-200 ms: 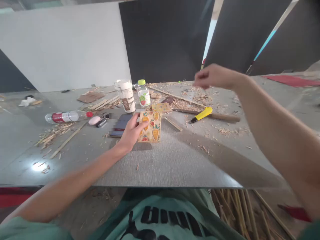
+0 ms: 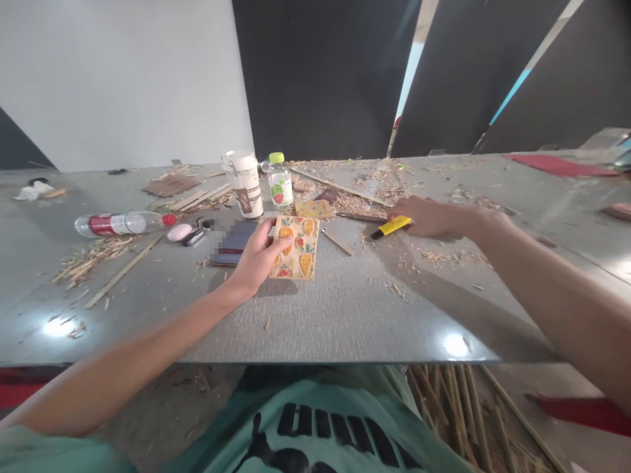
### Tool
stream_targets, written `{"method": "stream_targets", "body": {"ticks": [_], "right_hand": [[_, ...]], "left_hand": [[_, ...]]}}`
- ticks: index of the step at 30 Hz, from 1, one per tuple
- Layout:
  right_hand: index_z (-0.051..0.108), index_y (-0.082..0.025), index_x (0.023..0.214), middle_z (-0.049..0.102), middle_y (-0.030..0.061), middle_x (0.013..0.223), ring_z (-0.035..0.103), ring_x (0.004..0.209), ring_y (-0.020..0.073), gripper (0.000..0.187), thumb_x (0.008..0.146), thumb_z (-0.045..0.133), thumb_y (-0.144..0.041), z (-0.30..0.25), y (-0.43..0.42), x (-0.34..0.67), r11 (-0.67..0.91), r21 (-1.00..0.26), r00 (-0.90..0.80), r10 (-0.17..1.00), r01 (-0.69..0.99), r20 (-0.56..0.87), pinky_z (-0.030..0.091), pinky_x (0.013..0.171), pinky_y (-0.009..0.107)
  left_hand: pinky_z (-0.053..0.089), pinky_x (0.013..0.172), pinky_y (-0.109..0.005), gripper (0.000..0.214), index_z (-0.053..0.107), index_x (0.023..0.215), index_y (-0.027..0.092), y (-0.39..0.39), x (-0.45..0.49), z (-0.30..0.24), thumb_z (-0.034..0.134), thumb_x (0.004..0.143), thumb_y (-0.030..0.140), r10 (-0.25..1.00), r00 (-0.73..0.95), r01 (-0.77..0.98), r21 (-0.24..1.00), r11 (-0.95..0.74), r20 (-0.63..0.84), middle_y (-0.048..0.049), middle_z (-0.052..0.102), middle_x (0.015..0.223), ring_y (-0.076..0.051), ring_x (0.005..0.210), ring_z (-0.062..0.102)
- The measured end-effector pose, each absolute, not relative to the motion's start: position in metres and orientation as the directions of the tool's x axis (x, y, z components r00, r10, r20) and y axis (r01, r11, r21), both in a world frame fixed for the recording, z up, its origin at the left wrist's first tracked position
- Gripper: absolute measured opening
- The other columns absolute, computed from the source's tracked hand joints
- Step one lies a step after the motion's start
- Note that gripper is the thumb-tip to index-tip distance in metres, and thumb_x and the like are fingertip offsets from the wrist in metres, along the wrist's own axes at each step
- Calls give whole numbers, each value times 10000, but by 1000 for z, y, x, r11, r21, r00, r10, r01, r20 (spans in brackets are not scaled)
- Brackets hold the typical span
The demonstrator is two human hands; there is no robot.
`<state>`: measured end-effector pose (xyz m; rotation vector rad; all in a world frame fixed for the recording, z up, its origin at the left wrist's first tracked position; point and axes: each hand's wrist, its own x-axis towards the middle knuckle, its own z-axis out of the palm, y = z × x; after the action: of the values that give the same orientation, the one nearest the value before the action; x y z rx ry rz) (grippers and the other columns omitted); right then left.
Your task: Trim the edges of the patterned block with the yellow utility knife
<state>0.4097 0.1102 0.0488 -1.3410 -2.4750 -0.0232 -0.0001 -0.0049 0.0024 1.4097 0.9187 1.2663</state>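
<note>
From the head view, my left hand (image 2: 259, 257) grips the left edge of a fruit-printed card (image 2: 296, 248), thumb on its face and fingers curled behind, holding it tilted up off the table (image 2: 345, 315) near the centre. At 3 o'clock from the card, well apart, my right hand (image 2: 428, 217) lies palm down over the yellow knife (image 2: 392, 226), fingers folded around its handle; the yellow end sticks out toward 9 o'clock. Just beside my left hand at 10 o'clock lies a dark notebook (image 2: 235, 240). At 12 o'clock from the card stand a paper cup (image 2: 245, 184) and a small green-capped bottle (image 2: 280, 180), near each other. A clear bottle (image 2: 123, 223) with a red cap lies on its side at 9 o'clock, well apart. Wood shavings (image 2: 89, 253) and thin sticks (image 2: 121, 272) are scattered over the table.
</note>
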Motion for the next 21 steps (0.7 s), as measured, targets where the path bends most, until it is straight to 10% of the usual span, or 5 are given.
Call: {"method": "stream_targets", "body": {"ticks": [11,15,21], "right_hand": [[593,-278,884,664,122,976,587,969,348,150,799,700,-214,18,100,406,569,-54,-536,798,820,276,361,919,510],[545,-292,966,696,123,1014,618,996,363,163,858,667,-289,17,91,394,555,-157,-468,797,817,382,380,982,548],[514,-294,949,570,44,773,530,718,275,199,853,674,-362,27,70,358,441,-440,-218,855,782,471,385,678,424]], "left_hand": [[594,796,-346,324,647,1221,242,-5,-1,4,754,936,353,957,161,-97,969,-228,242,-45,745,1081,-235,928,730],[593,804,-342,340,657,1234,249,-5,0,3,761,926,349,964,158,-135,972,-191,212,-42,751,1068,-223,913,728],[620,844,-395,368,654,1237,236,-5,6,6,730,884,307,979,165,-223,971,-81,119,-82,761,1183,-263,990,752]]}}
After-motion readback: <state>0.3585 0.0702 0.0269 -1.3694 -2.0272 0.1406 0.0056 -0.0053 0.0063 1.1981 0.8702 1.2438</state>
